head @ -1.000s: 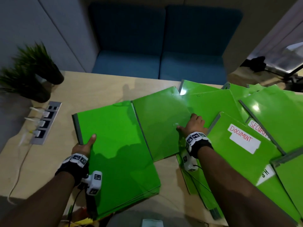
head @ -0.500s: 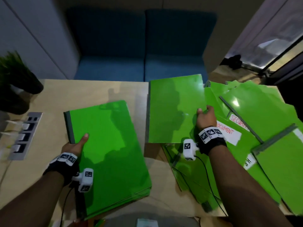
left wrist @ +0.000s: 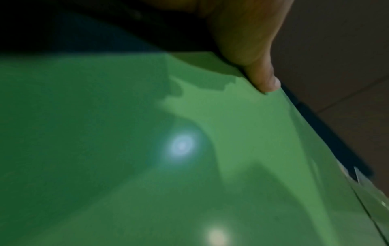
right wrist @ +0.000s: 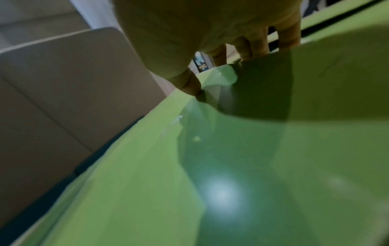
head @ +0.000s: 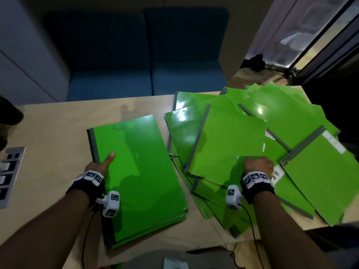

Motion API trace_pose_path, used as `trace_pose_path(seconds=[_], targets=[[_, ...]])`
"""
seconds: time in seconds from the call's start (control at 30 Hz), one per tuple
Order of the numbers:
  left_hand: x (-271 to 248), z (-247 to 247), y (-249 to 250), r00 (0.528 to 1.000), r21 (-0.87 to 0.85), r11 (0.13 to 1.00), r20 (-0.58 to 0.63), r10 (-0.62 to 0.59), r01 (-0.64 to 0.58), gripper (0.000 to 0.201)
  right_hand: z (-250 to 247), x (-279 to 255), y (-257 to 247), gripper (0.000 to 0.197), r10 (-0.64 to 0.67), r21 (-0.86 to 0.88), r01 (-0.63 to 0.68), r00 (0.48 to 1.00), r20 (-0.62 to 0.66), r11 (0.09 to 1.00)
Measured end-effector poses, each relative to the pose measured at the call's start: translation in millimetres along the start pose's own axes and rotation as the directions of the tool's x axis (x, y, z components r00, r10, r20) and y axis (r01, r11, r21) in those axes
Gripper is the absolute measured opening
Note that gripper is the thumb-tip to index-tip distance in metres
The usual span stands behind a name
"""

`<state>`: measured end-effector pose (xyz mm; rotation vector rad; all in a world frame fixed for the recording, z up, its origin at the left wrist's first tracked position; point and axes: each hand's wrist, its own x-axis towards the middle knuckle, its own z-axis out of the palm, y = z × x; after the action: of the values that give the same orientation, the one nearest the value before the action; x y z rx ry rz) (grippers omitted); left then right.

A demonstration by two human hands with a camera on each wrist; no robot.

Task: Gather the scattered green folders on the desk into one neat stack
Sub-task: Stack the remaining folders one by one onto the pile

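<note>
A squared stack of green folders (head: 139, 171) lies on the desk (head: 54, 133) at centre left. My left hand (head: 101, 166) grips its left spine edge, and the thumb (left wrist: 263, 78) presses on the top cover (left wrist: 147, 149). To the right, several green folders (head: 320, 181) lie scattered and overlapping, some with white labels (head: 277, 174). My right hand (head: 256, 166) pinches the near edge of one plain green folder (head: 227, 144), held tilted above that pile. Its thumb (right wrist: 189, 86) is on top of the cover (right wrist: 231, 166) and its fingers (right wrist: 288, 38) curl behind the edge.
A grey socket panel (head: 9, 175) is set into the desk at the far left. A blue sofa (head: 147, 65) stands behind the desk. The scattered folders overhang the desk's right and near edges. A narrow strip of desk separates stack and pile.
My right hand has lifted one folder off the pile, and its grip has gone from the folder's right side to its near edge. My left hand stays on the stack. The view has swung right.
</note>
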<state>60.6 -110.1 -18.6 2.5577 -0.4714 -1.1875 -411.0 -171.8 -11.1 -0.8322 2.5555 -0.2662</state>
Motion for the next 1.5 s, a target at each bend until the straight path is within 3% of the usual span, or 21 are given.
trace_pose_path(seconds=[0.1, 0.23, 0.3, 0.33, 0.43, 0.57, 0.73, 0.87, 1.03, 1.17, 1.23, 1.33, 1.5], targets=[[1.2, -0.6, -1.4, 1.0, -0.024, 1.0, -0.002, 0.016, -0.016, 0.099, 1.7, 6.1, -4.0, 0.05, -0.026, 0.029, 0.026, 0.999, 0.029, 0.999], [-1.8, 2.9, -5.5, 0.997, -0.057, 0.995, -0.001, 0.082, -0.082, 0.078, 2.9, 10.7, 1.3, 0.055, -0.217, 0.111, 0.211, 0.976, 0.037, 0.971], [-4.4, 4.6, -9.1, 0.994, -0.107, 0.989, -0.017, 0.104, -0.105, 0.067, 0.4, 9.2, 5.7, 0.051, -0.187, -0.019, 0.187, 0.982, 0.006, 0.982], [-6.3, 5.1, -11.2, 0.994, -0.132, 0.986, -0.02, 0.103, -0.105, 0.064, -1.2, 8.4, 8.2, 0.05, -0.114, -0.065, 0.115, 0.993, 0.011, 0.991], [-13.3, 6.6, -19.4, 0.994, -0.194, 0.975, -0.03, 0.102, -0.106, 0.06, -4.6, 2.8, 9.2, 0.051, 0.006, -0.057, -0.001, 0.997, 0.078, 0.998], [-20.5, 11.8, -31.1, 0.994, -0.238, 0.965, -0.03, 0.107, -0.111, 0.056, -4.3, 2.4, 2.3, 0.051, -0.016, -0.068, 0.021, 0.997, 0.07, 0.997], [-18.2, 15.1, -40.8, 0.992, -0.272, 0.954, -0.04, 0.122, -0.128, 0.058, 44.2, 76.6, 16.8, 0.038, -0.079, 0.05, 0.074, 0.991, 0.112, 0.996], [-15.1, 16.7, -43.0, 0.991, -0.274, 0.952, -0.033, 0.132, -0.136, 0.061, 3.7, -8.3, -34.1, 0.074, -0.102, 0.085, 0.085, 0.97, 0.22, 0.993], [-13.3, 18.4, -45.7, 0.988, -0.252, 0.955, -0.023, 0.154, -0.155, 0.065, -19.6, -51.7, -49.6, 0.072, -0.034, -0.016, 0.039, 0.966, 0.256, 0.999], [-8.7, 16.4, -48.4, 0.984, -0.195, 0.965, -0.001, 0.176, -0.173, 0.068, -63.3, -112.0, -73.5, 0.051, -0.032, 0.157, -0.04, 0.903, 0.428, 0.987], [-5.3, 15.5, -49.9, 0.982, -0.162, 0.969, 0.003, 0.19, -0.187, 0.07, -37.8, -67.0, -60.3, 0.052, -0.061, 0.128, 0.006, 0.901, 0.429, 0.992], [-4.3, 16.0, -51.4, 0.98, -0.132, 0.972, 0.001, 0.197, -0.195, 0.071, -35.6, -56.8, -67.0, 0.068, -0.188, 0.147, 0.144, 0.917, 0.352, 0.979], [-1.1, 16.9, -53.1, 0.984, -0.142, 0.974, 0.009, 0.177, -0.174, 0.071, -47.1, -30.8, -89.9, 0.064, -0.381, 0.276, 0.299, 0.869, 0.317, 0.913]])
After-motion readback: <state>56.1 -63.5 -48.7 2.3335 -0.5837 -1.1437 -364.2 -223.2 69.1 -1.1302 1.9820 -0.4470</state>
